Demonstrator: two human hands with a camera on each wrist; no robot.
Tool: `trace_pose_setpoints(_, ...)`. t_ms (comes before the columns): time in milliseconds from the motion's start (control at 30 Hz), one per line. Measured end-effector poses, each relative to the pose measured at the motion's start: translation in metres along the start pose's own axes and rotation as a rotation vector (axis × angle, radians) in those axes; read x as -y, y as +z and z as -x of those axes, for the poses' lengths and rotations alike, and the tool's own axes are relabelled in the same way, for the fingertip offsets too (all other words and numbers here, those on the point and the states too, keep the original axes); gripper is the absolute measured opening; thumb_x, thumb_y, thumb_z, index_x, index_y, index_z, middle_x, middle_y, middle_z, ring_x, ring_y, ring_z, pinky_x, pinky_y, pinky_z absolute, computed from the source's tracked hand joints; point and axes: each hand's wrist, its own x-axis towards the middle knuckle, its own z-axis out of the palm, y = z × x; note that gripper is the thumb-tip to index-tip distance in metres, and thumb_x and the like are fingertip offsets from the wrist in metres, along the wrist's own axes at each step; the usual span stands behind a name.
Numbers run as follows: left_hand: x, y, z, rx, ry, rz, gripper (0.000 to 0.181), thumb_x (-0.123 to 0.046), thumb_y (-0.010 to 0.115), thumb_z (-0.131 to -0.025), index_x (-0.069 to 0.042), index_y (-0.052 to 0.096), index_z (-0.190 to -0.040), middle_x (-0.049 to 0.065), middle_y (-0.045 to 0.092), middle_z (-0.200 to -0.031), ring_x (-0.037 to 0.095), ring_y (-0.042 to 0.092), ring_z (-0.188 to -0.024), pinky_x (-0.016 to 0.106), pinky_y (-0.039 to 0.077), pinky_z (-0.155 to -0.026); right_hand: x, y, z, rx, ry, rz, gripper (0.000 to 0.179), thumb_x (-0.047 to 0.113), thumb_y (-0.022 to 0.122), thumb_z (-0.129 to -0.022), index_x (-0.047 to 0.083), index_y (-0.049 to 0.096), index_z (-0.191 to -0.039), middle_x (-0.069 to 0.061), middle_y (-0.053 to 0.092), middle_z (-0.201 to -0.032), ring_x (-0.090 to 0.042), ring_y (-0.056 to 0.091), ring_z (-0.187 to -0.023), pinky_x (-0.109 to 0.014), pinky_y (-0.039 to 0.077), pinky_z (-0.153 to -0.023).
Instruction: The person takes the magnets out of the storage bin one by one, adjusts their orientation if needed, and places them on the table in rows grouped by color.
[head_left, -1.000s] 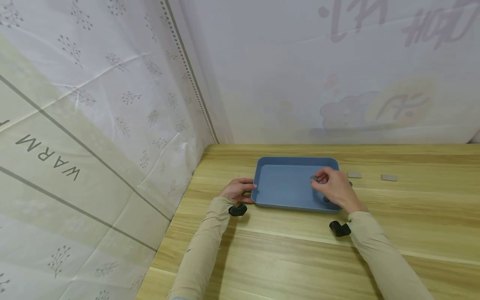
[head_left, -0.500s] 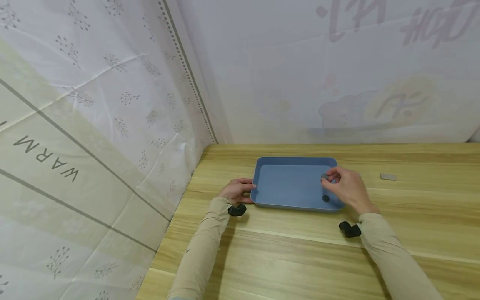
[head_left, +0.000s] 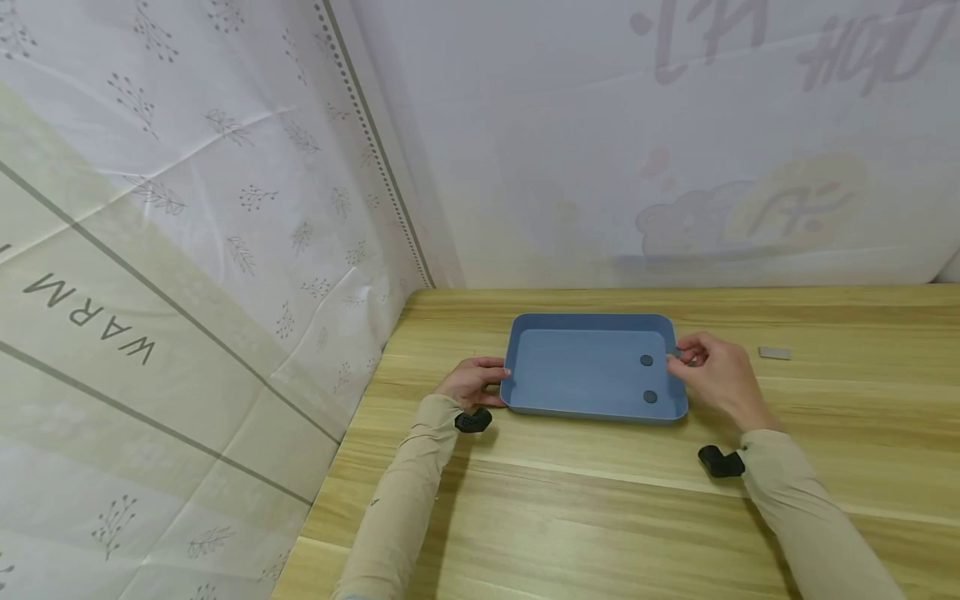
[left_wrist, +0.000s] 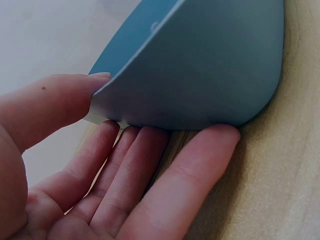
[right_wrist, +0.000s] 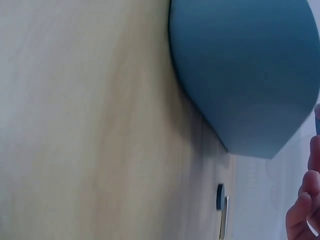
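The blue tray (head_left: 570, 392) lies on the wooden table with two small dark discs (head_left: 650, 397) on its floor near the right end. My left hand (head_left: 474, 382) grips the tray's left end. In the left wrist view, the thumb of the left hand (left_wrist: 125, 185) lies over the rim while other fingers touch the wall's lower edge. My right hand (head_left: 716, 375) is at the tray's right rim, thumb and forefinger pinching a small dark disc, mostly hidden by the fingers. The right wrist view catches only part of the right hand (right_wrist: 306, 200).
A flat grey rectangular piece (head_left: 774, 353) lies right of the tray. Beyond the tray in the right wrist view, another dark disc (right_wrist: 220, 196) sits beside a flat piece (right_wrist: 224, 220). Printed cloth (head_left: 525, 167) hangs behind the table (head_left: 570, 517) and along its left.
My right hand has moved right with the pinched disc, from over the tray to its right rim, uncovering discs on the tray floor. The left hand keeps its place.
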Motion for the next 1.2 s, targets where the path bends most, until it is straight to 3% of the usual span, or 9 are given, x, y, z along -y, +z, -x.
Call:
trace_pose_setpoints(467,0.0,-0.002,-0.002,0.006,-0.021,0.016,0.042,-0.007,0.062,-0.093,0.0,0.054,-0.134,0.011,0.065,-0.107,0.017,0.066,-0.087,0.037,0.061,-0.067,-0.02,-0.019,0.007,-0.025,0.017,0.03,0.026,0.027,0.069,-0.087,0.005,0.066,-0.099,-0.007,0.064,-0.082,-0.005,0.048,-0.066,-0.017,0.039,-0.056)
trace_pose_setpoints(800,0.001,-0.002,-0.003,0.012,-0.017,0.014,0.042,-0.007,0.062,-0.093,0.0,0.054,-0.133,0.012,0.065,-0.11,0.018,0.066,-0.089,0.038,0.061,-0.069,-0.039,-0.029,0.01,0.008,0.062,0.052,0.029,0.028,0.07,-0.086,0.003,0.065,-0.1,-0.008,0.064,-0.084,0.002,0.048,-0.065,-0.017,0.038,-0.057)
trace_pose_setpoints(1200,0.002,-0.001,-0.003,-0.005,-0.004,0.003,0.039,-0.007,0.062,-0.093,0.0,0.057,-0.131,0.013,0.066,-0.109,0.017,0.066,-0.088,0.038,0.061,-0.068,-0.045,-0.043,0.009,0.116,0.091,0.115,0.032,0.033,0.067,-0.089,0.003,0.064,-0.101,-0.009,0.065,-0.086,-0.013,0.054,-0.071,-0.025,0.041,-0.062)
